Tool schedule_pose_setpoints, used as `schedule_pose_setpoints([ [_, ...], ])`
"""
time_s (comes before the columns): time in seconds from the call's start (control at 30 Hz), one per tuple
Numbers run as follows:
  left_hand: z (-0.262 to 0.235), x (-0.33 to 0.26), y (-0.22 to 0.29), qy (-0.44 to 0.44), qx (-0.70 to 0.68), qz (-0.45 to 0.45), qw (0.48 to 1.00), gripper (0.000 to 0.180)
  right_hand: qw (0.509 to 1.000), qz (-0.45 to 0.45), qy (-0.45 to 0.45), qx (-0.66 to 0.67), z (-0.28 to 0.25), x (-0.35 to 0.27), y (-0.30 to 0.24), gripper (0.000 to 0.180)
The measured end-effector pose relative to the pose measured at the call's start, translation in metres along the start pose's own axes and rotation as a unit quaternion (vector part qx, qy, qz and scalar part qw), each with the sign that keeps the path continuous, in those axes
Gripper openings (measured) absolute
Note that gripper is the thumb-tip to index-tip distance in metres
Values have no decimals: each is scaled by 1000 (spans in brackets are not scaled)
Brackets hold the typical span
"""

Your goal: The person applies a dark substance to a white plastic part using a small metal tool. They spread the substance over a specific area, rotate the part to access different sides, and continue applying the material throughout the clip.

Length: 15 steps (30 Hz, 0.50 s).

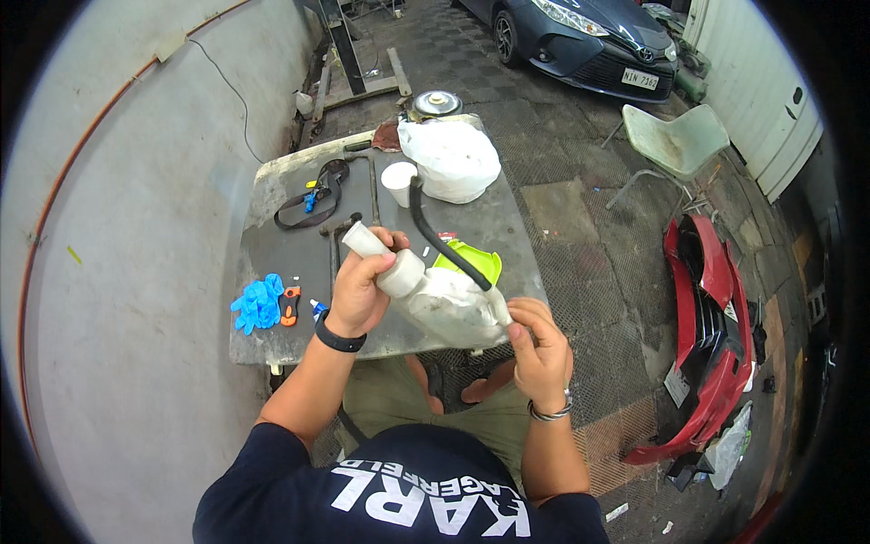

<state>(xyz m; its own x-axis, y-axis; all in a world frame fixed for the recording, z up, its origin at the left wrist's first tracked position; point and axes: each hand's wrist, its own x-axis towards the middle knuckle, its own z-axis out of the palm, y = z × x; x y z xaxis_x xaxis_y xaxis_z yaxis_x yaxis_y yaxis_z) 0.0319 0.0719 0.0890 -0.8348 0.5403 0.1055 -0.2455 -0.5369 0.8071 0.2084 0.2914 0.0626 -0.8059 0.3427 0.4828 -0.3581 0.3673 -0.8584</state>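
Between my hands, over the table's near edge, is a cloudy white plastic fluid reservoir point(453, 313), tilted with its wide spout up to the left. My left hand point(358, 295) grips it around the neck. At its right end, the fingers of my right hand point(538, 343) pinch the body just below the hose joint. A bent black rubber hose point(435, 234) rises from that joint toward the far side of the table. Behind the reservoir, a lime-green plastic piece point(476, 260) is partly covered.
The grey table point(272, 245) bears blue gloves point(259, 303), an orange-black cutter point(289, 306), a strap point(331, 186), a metal bar point(373, 186), a white cup point(399, 183) and a white plastic bag point(453, 161). Rightward are a chair point(675, 140) and red bumper point(702, 344); a car point(589, 41) stands beyond.
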Motion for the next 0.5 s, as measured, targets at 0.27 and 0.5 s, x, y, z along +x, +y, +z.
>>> schedule_pose_setpoints([
  [0.27,7,-5,-5,-29,90,82,992,26,997,-3,15,-78,11,-14,27,21],
  [0.5,5,-7,-10,-109,128,88,982,27,982,-36,64,-173,12,-16,33,26],
])
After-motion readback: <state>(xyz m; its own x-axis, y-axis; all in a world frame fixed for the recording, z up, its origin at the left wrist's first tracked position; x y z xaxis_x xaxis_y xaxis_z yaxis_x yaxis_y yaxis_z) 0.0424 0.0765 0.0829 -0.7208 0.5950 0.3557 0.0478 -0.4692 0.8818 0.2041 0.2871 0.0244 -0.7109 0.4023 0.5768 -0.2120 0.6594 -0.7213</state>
